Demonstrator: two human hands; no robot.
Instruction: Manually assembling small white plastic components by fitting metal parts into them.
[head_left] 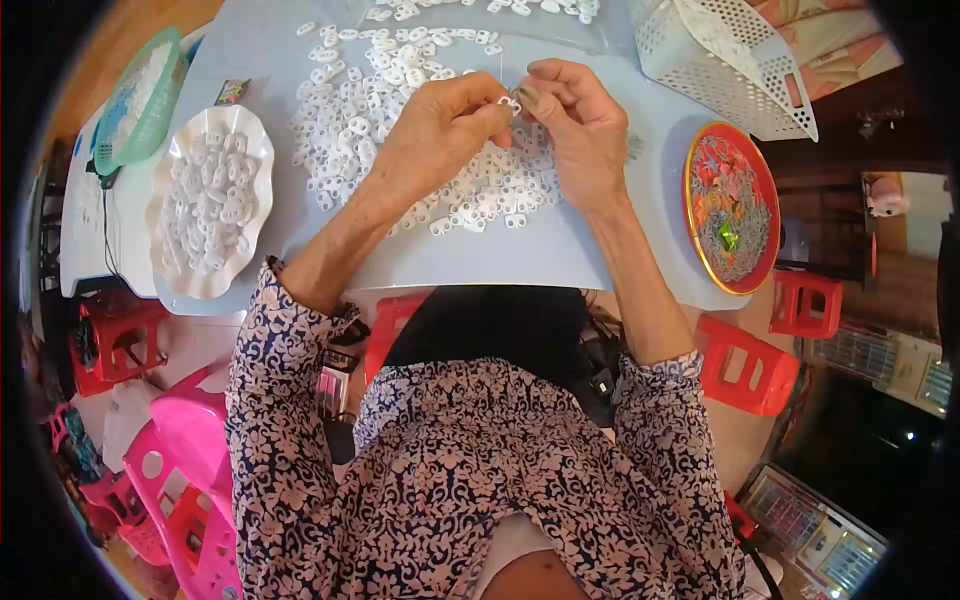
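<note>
Over the table, a small white plastic piece (510, 103) with holes is held up between my two hands. My left hand (428, 132) pinches its near side between thumb and forefinger. The fingertips and thumb of my right hand (586, 135) close in at its other side; whatever else may be between them is too small to make out. Beneath both hands spreads a loose pile of similar white two-holed pieces (350, 125). To the right of my right hand, a red dish with a gold rim (690, 215) holds many thin grey bits and a green wrapper.
A white scalloped dish (165, 262) of white pieces stands on the table's left, with a green basket (165, 100) beyond it. A white perforated basket (690, 75) sits at the far right. Red stools (745, 365) and a pink chair (195, 420) surround the table (480, 262).
</note>
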